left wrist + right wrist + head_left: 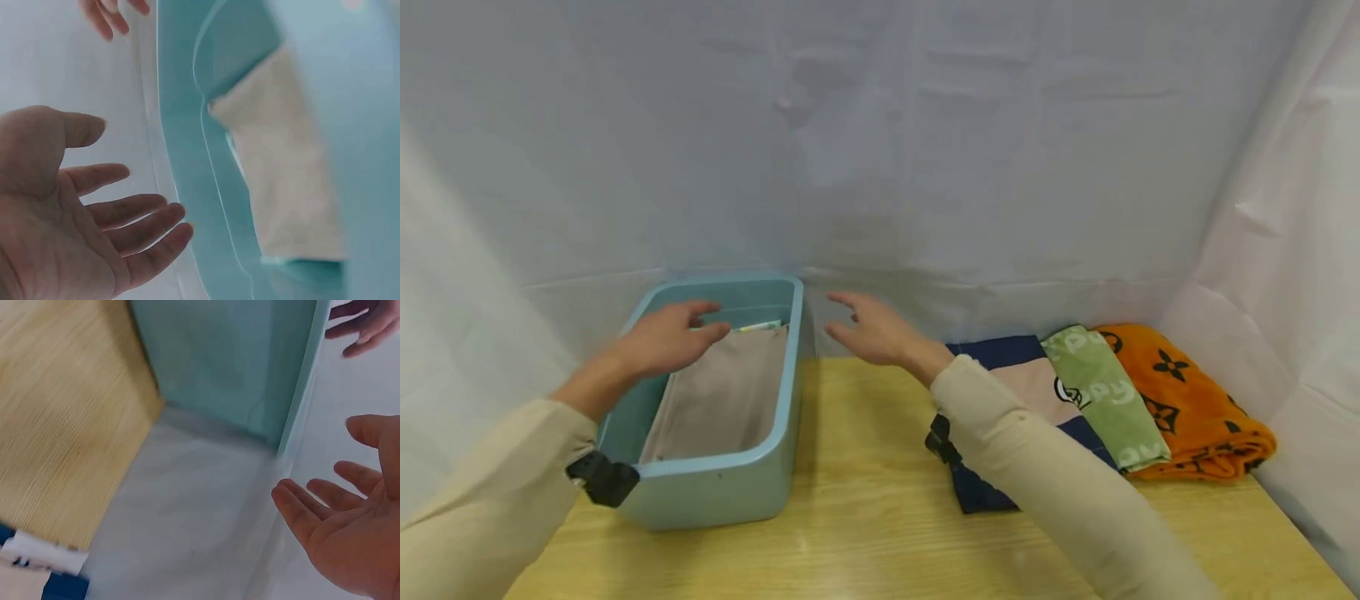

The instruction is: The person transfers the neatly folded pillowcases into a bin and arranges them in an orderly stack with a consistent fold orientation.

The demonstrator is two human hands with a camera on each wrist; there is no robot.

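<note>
Both hands, left (662, 340) and right (874, 331), hover with relaxed fingers.

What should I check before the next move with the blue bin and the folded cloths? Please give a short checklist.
1. Left hand free: ok, open above the bin.
2. Right hand free: ok, open, holding nothing.
3. Beige cloth lies flat in the bin: ok.
4. Folded cloths within view on the table: ok.
5. Room left in the bin: cannot tell.

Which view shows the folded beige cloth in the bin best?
The head view: the beige cloth lies whole inside the blue bin. The left wrist view shows only a blurred part of it; the right wrist view shows none.
</note>
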